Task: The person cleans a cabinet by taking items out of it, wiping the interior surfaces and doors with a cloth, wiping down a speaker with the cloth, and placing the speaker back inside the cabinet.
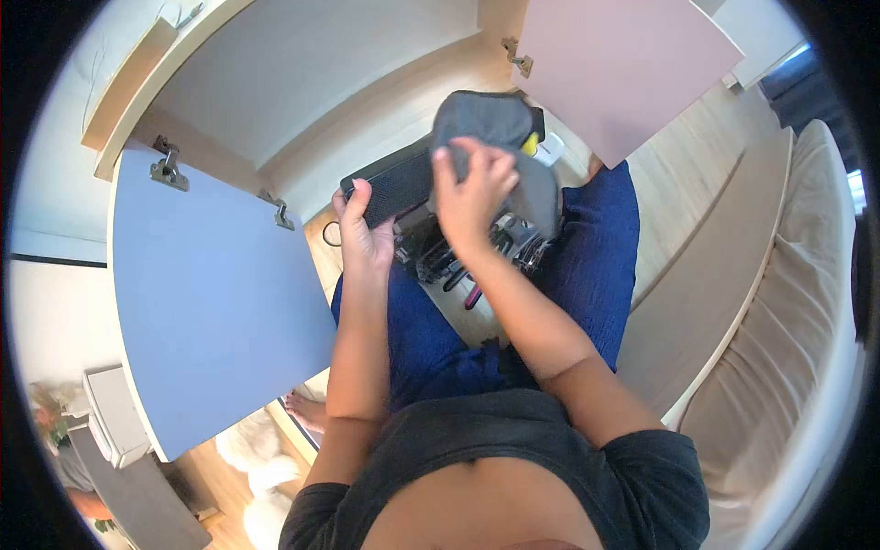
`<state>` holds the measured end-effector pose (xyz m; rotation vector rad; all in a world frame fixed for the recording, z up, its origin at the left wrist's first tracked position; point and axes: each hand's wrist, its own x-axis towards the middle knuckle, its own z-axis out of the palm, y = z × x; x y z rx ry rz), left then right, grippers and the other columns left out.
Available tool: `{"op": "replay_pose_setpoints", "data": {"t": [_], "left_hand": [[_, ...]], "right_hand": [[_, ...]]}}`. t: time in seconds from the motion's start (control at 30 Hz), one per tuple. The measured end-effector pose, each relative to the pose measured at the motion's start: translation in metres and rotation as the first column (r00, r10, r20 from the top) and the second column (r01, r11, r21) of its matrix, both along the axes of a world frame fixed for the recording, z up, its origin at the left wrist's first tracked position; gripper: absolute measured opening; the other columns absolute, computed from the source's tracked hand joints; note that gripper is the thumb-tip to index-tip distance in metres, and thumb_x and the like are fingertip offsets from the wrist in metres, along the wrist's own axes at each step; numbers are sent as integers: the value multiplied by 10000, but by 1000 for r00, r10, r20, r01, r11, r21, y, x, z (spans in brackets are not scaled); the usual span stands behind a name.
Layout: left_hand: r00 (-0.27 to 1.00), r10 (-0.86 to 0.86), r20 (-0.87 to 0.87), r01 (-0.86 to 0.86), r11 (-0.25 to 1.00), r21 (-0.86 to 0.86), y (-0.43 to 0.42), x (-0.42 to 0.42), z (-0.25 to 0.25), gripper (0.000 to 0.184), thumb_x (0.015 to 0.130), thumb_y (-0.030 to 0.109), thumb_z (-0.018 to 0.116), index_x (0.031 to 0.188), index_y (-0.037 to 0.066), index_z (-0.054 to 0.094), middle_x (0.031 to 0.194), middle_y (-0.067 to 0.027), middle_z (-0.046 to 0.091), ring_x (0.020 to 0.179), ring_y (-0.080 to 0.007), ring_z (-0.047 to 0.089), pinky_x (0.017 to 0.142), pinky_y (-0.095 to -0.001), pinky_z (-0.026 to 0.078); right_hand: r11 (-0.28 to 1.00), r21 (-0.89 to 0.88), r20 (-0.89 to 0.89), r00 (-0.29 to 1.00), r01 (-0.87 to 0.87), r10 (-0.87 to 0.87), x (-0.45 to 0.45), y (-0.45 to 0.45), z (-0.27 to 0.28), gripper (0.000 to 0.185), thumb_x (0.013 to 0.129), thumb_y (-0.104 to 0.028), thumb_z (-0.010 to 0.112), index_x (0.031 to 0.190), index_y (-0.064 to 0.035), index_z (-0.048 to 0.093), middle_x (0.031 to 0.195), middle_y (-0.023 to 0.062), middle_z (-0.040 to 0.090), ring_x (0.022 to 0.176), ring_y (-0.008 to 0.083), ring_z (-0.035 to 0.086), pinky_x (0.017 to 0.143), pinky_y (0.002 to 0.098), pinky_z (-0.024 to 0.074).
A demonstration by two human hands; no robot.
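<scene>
My left hand (365,229) grips the near left end of a long black bar-shaped object (394,188) with a finely textured face, the thumb on top. Its far end runs under a floppy grey cloth-like piece (481,115). My right hand (477,197), slightly blurred, is closed on that grey piece, which drapes above and to the right of the fingers. Below both hands, between my legs, lies a jumble of dark and metallic items (435,257), including a pink-ended stick (473,296). A small yellow patch (531,143) and a white object (552,147) show beside the grey piece.
An open cabinet (321,55) stands in front, with a blue door (220,293) swung out left and a pink door (632,73) right. A bed with a wooden side (715,266) borders the right. White fur (257,458) and another person's arm (90,504) are at lower left.
</scene>
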<state>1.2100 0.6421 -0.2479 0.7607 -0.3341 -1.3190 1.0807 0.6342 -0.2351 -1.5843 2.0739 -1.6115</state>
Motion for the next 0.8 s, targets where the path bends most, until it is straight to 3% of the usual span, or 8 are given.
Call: {"op": "replay_pose_setpoints", "data": {"t": [0.1, 0.33, 0.43, 0.5, 0.67, 0.7, 0.73, 0.8], "left_hand": [[999, -34, -21, 34, 999, 27, -2, -5, 3, 464, 802, 286, 721, 1135, 90, 464, 1091, -100, 573, 1070, -269, 534, 945, -508, 429], [992, -25, -123, 34, 997, 70, -2, -14, -4, 496, 787, 377, 721, 1129, 74, 526, 1121, -76, 574, 1118, -261, 490, 1040, -492, 329], [988, -74, -138, 87, 993, 85, -5, -28, 1, 501, 806, 417, 691, 1133, 70, 536, 1114, -72, 576, 1113, -258, 491, 1050, -481, 317], [963, -206, -175, 226, 968, 107, -9, -32, 1, 493, 861, 479, 599, 1143, 78, 552, 1110, -89, 589, 1048, -253, 545, 928, -421, 451], [941, -265, -211, 297, 946, 134, -5, -30, 10, 505, 884, 500, 535, 1151, 73, 554, 1100, -109, 606, 1030, -256, 568, 882, -423, 477], [961, -201, -190, 231, 961, 152, -5, -30, 13, 496, 870, 476, 573, 1150, 67, 554, 1080, -105, 612, 995, -264, 580, 880, -429, 473], [983, -148, -110, 175, 933, 315, -2, -28, 15, 490, 844, 461, 608, 1145, 79, 551, 1079, -112, 606, 1022, -279, 568, 879, -448, 477], [971, -200, -133, 231, 927, 295, 3, -21, 13, 490, 837, 453, 619, 1146, 79, 546, 1083, -117, 601, 1020, -284, 568, 879, -445, 481]], "right_hand": [[962, -112, -128, 964, -249, 235, 14, 21, -1, 280, 791, -293, 683, 1033, -167, 622, 971, 129, 464, 929, 321, 448, 838, 431, 365], [994, -49, 141, 986, 98, -91, -45, -35, -5, 283, 817, -318, 655, 1019, -124, 618, 1019, 144, 492, 970, 334, 463, 860, 445, 377], [998, -7, -8, 998, -58, 58, -15, -8, 0, 285, 815, -331, 641, 1017, -131, 618, 1003, 144, 506, 965, 350, 461, 855, 457, 376], [969, -34, -73, 968, -243, 240, 15, 24, 5, 260, 814, -317, 643, 1004, -141, 618, 974, 131, 503, 934, 334, 460, 832, 447, 375], [951, -160, 161, 943, -266, 291, -4, 15, -12, 326, 833, -290, 647, 1010, -34, 552, 947, 151, 507, 940, 322, 479, 848, 425, 373], [967, -240, 345, 923, -87, 169, -11, 8, -3, 387, 871, -317, 615, 1058, 6, 513, 1019, 167, 516, 1005, 313, 484, 915, 424, 354], [992, -108, 553, 833, 72, 0, -26, -1, 7, 464, 914, -364, 555, 1130, 36, 463, 1096, 183, 501, 1066, 301, 477, 961, 404, 344], [941, -205, 765, 644, 268, -17, -68, -33, 31, 538, 930, -403, 517, 1217, 41, 419, 1199, 205, 462, 1109, 290, 463, 970, 392, 360]]}}
